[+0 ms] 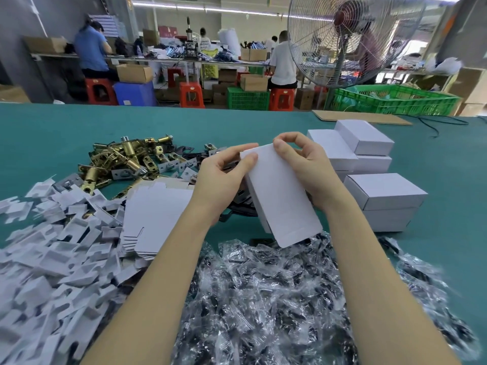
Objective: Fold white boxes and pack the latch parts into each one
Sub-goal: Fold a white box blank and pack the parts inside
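Observation:
A white box (279, 196) is held above the green table, long side towards me, its near flap sticking out. My left hand (224, 177) grips its far left corner with thumb on top. My right hand (303, 164) pinches the far right corner from above. A stack of flat white box blanks (155, 214) lies left of my left forearm. Brass and silver latch parts (131, 159) are piled beyond it. Small clear bags of dark parts (276, 299) are heaped close to me.
Several closed white boxes (379, 191) are stacked at the right. A big pile of white card inserts (52, 241) covers the left. A brown cardboard sheet (361, 117) lies at the far table edge. Beyond it stand a fan (350, 38), green crates and seated workers.

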Demonstrator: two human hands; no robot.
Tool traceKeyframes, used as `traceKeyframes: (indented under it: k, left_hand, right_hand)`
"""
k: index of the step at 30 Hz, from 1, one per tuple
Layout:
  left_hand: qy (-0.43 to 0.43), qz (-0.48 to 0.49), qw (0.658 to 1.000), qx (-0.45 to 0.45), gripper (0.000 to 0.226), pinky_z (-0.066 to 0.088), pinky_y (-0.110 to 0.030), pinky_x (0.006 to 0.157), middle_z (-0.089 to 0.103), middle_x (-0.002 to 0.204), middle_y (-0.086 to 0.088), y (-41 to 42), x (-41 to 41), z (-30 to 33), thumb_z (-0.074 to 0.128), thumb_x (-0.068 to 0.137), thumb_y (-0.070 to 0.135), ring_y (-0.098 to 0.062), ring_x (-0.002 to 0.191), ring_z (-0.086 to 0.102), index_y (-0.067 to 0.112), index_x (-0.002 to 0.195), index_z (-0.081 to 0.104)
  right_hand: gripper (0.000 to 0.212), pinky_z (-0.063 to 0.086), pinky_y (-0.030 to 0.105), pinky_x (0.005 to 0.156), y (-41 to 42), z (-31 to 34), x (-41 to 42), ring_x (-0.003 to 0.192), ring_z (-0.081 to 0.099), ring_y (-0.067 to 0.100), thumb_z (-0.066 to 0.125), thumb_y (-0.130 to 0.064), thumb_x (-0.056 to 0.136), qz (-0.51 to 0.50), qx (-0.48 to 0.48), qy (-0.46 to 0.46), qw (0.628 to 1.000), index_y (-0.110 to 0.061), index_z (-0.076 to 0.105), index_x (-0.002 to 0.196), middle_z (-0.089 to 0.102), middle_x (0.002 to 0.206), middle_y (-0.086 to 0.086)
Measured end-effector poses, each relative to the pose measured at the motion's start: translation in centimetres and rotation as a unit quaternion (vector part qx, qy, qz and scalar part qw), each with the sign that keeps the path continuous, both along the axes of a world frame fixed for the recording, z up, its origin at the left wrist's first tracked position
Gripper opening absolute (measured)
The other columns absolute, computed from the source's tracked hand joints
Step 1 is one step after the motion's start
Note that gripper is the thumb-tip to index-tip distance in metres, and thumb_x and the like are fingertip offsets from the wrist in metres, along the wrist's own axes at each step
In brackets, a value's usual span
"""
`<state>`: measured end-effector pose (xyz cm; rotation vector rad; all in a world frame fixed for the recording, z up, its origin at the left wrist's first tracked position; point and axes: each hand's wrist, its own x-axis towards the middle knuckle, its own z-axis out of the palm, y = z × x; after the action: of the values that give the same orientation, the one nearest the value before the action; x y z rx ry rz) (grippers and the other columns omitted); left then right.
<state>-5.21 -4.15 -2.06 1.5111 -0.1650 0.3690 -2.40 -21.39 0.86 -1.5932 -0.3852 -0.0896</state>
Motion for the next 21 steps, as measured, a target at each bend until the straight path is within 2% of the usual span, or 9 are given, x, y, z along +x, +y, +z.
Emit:
traceKeyframes:
  k: [5,8,10,12,14,15,17,19,21]
  left_hand:
    - [0.073,-0.017,0.995,-0.061,0.012,0.061,-0.028,0.065,0.079,0.096,0.001,0.0,0.0,-0.4,0.069,0.097,0.023,-0.012,0.085,0.073,0.025,0.101,0.081]
    - [0.121,-0.008,0.986,-0.113,0.013,0.057,-0.022,0.060,0.077,0.100,-0.002,0.2,0.3,-0.5,0.063,0.101,0.027,-0.014,0.080,0.073,0.020,0.103,0.075]
    - [0.148,0.017,0.982,-0.115,0.014,0.057,-0.024,0.063,0.074,0.110,-0.005,0.2,0.5,-0.7,0.061,0.102,0.030,-0.016,0.081,0.074,0.021,0.106,0.070]
    - [0.175,0.024,0.978,-0.112,0.025,0.061,-0.028,0.067,0.075,0.111,-0.010,0.1,0.6,-1.0,0.058,0.104,0.030,-0.022,0.087,0.076,0.010,0.108,0.072]
    - [0.208,-0.007,0.968,-0.141,0.038,0.064,-0.031,0.072,0.077,0.106,-0.014,-0.2,0.5,-0.9,0.052,0.106,0.029,-0.026,0.085,0.077,-0.004,0.111,0.069]
    - [0.219,-0.027,0.963,-0.154,0.042,0.064,-0.032,0.072,0.078,0.101,-0.014,-0.4,0.2,-0.8,0.048,0.107,0.033,-0.026,0.083,0.078,-0.003,0.111,0.070]
    - [0.226,-0.044,0.965,-0.126,0.048,0.064,-0.034,0.072,0.079,0.097,-0.008,-0.8,0.0,-0.8,0.041,0.106,0.052,-0.025,0.086,0.077,0.016,0.109,0.073]
    - [0.205,-0.056,0.973,-0.092,0.046,0.063,-0.039,0.080,0.078,0.105,-0.002,-1.5,-0.1,-1.0,0.041,0.101,0.064,-0.022,0.097,0.075,0.031,0.112,0.071]
    - [0.183,-0.072,0.975,-0.105,0.039,0.063,-0.043,0.085,0.076,0.112,-0.003,-2.5,-0.1,-1.6,0.048,0.100,0.060,-0.020,0.102,0.074,0.029,0.118,0.066]
  right_hand:
    - [0.014,0.053,0.022,0.060,-0.5,-0.3,0.5,0.077,0.064,0.012,0.058,-0.031,0.104,0.021,-0.025,0.046,0.998,-0.029,0.071,0.099,0.072,0.088,-0.011]
    - [0.029,0.053,0.017,0.061,-1.1,-0.5,0.7,0.085,0.068,0.008,0.055,-0.014,0.100,0.103,0.006,0.045,0.994,-0.033,0.073,0.111,0.076,0.111,-0.008]
    - [0.036,0.059,0.024,0.076,-1.6,-1.0,0.9,0.101,0.072,0.010,0.064,-0.008,0.095,0.147,-0.040,0.008,0.988,-0.032,0.070,0.121,0.072,0.124,-0.004]
    - [0.039,0.059,0.032,0.092,-1.7,-1.6,1.1,0.109,0.071,0.015,0.076,-0.013,0.087,0.149,-0.116,-0.043,0.981,-0.031,0.068,0.121,0.073,0.120,-0.006]
    - [0.034,0.059,0.030,0.087,-1.6,-2.2,1.3,0.101,0.072,0.009,0.081,-0.019,0.086,0.125,-0.144,-0.055,0.980,-0.031,0.070,0.116,0.076,0.110,-0.009]
    - [0.031,0.060,0.029,0.080,-1.6,-2.3,1.3,0.095,0.073,0.009,0.081,-0.023,0.087,0.108,-0.145,-0.045,0.982,-0.030,0.072,0.116,0.077,0.106,-0.008]
    - [0.030,0.060,0.027,0.068,-1.5,-2.6,1.4,0.081,0.075,0.014,0.080,-0.033,0.089,0.069,-0.142,-0.005,0.987,-0.027,0.073,0.117,0.077,0.101,-0.003]
    - [0.026,0.060,0.027,0.062,-1.6,-2.8,1.6,0.072,0.076,0.020,0.076,-0.039,0.091,0.041,-0.150,0.046,0.987,-0.026,0.072,0.114,0.077,0.099,-0.004]
    - [0.021,0.061,0.029,0.061,-2.1,-3.0,1.7,0.071,0.076,0.023,0.072,-0.041,0.094,0.047,-0.169,0.094,0.980,-0.026,0.072,0.108,0.078,0.096,-0.007]
